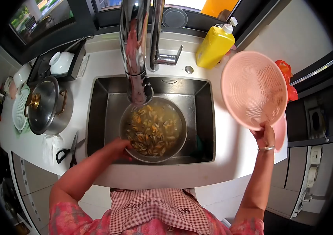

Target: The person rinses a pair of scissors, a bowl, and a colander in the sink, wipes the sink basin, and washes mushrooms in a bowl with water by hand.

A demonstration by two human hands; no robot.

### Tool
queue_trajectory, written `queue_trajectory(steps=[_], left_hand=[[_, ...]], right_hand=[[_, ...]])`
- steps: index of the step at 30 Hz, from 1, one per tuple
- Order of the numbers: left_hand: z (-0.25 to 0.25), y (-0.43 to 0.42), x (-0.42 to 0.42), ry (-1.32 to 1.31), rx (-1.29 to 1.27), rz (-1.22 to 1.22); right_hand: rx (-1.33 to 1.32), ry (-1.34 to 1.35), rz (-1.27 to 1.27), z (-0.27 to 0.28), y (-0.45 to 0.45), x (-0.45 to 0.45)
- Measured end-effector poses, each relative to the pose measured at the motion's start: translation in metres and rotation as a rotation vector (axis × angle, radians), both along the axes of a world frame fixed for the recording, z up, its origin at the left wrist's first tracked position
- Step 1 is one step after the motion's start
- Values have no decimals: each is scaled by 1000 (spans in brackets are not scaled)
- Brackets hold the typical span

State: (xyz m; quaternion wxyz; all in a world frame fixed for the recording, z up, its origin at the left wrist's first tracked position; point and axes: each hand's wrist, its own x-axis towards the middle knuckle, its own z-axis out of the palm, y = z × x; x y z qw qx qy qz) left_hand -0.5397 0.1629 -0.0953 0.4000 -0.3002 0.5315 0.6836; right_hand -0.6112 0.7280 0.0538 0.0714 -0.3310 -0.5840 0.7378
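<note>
A round metal bowl (153, 129) of cloudy water and mussels (149, 141) sits in the dark metal sink (107, 88). My left hand (120, 149) grips the bowl's rim at the lower left, its fingers partly hidden. On the right, my right hand (265, 137) holds a pink plastic colander (254, 88) by its lower edge, tilted, over the counter beside the sink. The colander's inside faces me and holds nothing visible. Another pink plastic piece (279, 133) lies partly behind it.
A chrome faucet (136, 58) hangs over the bowl. Left of the sink are a lidded pot (51, 105), scissors (72, 150), a green-white basket (20, 109) and a rack with a white bowl (61, 62). A yellow pump bottle (215, 47) stands behind the sink; a red bag (288, 78) is at right.
</note>
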Motion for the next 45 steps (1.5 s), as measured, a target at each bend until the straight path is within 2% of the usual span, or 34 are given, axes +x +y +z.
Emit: queue_trajectory(steps=[3, 5, 8, 10, 13, 18, 20, 23, 26, 28, 29, 31, 33, 34, 35, 37, 38, 39, 41, 42, 44, 45], left_hand=[[52, -6, 15, 50, -41, 58], [74, -15, 26, 37, -83, 121], [94, -36, 44, 129, -13, 201], [121, -37, 49, 135, -96, 243], [145, -52, 54, 129, -119, 263], [151, -66, 53, 201, -197, 287], [145, -68, 50, 221, -197, 288], [127, -70, 43, 227, -225, 253], [113, -65, 29, 232, -284, 175], [111, -50, 19, 279, -359, 157], [101, -47, 15, 332, -376, 132], [89, -39, 4, 405, -468, 82], [77, -31, -5, 607, -600, 38], [74, -28, -7, 708, -664, 14], [73, -28, -12, 683, -691, -22], [66, -27, -19, 745, -783, -58], [63, -27, -21, 776, -829, -74], [60, -26, -20, 914, -931, -127], [56, -22, -18, 1191, -1131, -232], [62, -16, -15, 1210, -1145, -249], [80, -2, -11, 1245, -1178, -279], [73, -7, -11, 1349, -1269, -325]], right_hand=[[331, -43, 133, 26, -23, 31], [372, -63, 225, 24, -24, 40], [386, -83, 312, 27, -37, 47], [415, -93, 355, 31, -61, 41], [493, -107, 459, 1, -99, 31], [534, -226, 751, -42, -183, 20], [258, -329, 826, -96, -195, 9], [148, -466, 968, -164, -211, -5], [24, -528, 869, -200, -229, -3], [159, -470, 930, -212, -233, -4], [317, -432, 1015, -242, -231, -10], [385, -428, 1030, -251, -230, -9], [505, -368, 1089, -265, -227, -10], [514, -372, 1087, -271, -225, -10], [523, -376, 1085, -271, -225, -10], [390, -503, 973, -269, -225, -10], [557, -386, 1213, -292, -218, -14], [726, -253, 1448, -332, -207, -21], [1017, -77, 1796, -331, -202, -27], [1142, -44, 1915, -287, -207, -26], [1017, -158, 1850, -269, -211, -24], [772, -295, 1653, -267, -212, -19]])
